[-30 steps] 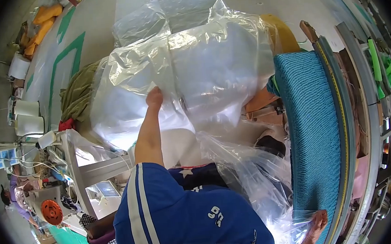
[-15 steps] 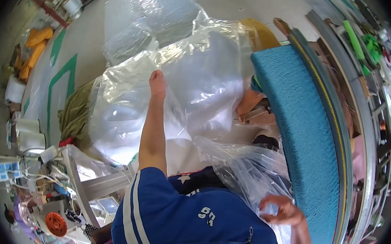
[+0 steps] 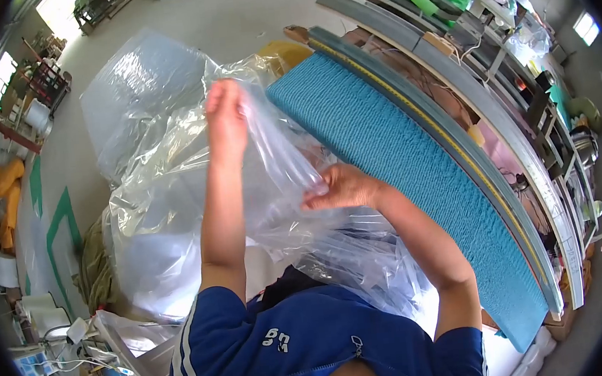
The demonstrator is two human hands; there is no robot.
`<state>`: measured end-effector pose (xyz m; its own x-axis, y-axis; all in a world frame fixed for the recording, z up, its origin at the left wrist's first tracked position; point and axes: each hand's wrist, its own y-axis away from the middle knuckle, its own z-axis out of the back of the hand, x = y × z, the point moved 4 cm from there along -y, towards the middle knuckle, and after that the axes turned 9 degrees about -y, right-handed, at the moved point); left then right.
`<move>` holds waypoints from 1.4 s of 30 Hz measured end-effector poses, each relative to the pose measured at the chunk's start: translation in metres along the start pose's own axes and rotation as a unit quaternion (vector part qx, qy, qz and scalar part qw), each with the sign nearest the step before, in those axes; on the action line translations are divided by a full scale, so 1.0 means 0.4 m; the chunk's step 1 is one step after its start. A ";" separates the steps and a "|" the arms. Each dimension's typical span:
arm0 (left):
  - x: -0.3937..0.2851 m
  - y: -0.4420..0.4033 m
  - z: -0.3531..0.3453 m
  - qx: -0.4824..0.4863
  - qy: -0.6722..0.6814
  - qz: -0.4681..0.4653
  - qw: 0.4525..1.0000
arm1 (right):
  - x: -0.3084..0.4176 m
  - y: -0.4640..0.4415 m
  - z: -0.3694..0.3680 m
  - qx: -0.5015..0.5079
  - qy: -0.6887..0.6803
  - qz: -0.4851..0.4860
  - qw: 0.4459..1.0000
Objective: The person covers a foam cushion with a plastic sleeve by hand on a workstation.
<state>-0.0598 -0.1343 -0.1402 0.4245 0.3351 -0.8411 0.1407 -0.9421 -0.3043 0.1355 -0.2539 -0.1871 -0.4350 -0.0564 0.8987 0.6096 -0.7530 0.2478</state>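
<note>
A large clear plastic sheet (image 3: 172, 192) lies bunched and shiny in front of me, spreading over my lap. My left hand (image 3: 226, 119) is raised and closed on a gathered part of it. Lower and to the right, my right hand (image 3: 340, 187) pinches the same plastic, so a fold stretches between both hands. Right beside that hand runs a long blue padded board (image 3: 398, 158) with a ribbed, fabric-like surface. What lies beneath the plastic is blurred by it.
A grey rail with a yellow strip (image 3: 423, 106) borders the blue board. Cluttered shelving (image 3: 547, 138) stands beyond it at right. At left are an orange cloth (image 3: 7, 188), an olive cloth (image 3: 95, 270), green floor tape (image 3: 61, 227) and a white power strip with cables (image 3: 34, 367).
My right hand has come up from beside my body to grasp the plastic. My left hand now grips a lifted fold. The view has swung to the right.
</note>
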 end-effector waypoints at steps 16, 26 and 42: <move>0.255 -0.054 -0.169 0.119 -0.745 -0.078 0.652 | -0.129 0.620 0.240 -0.637 -0.430 0.166 0.618; 0.318 -0.056 -0.173 0.139 -0.804 -0.028 0.577 | -0.495 1.508 0.063 -0.784 0.283 -0.343 0.434; 0.371 -0.029 -0.315 0.241 -0.707 -0.302 0.592 | -0.178 1.511 -0.152 -0.755 -0.090 -0.219 0.611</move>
<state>0.1145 -0.0749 -0.2052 -0.7951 0.6038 0.0566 -0.5312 -0.6483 -0.5455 0.4947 -0.7450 -0.1232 -0.1742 0.3372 0.9252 -0.9057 -0.4237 -0.0161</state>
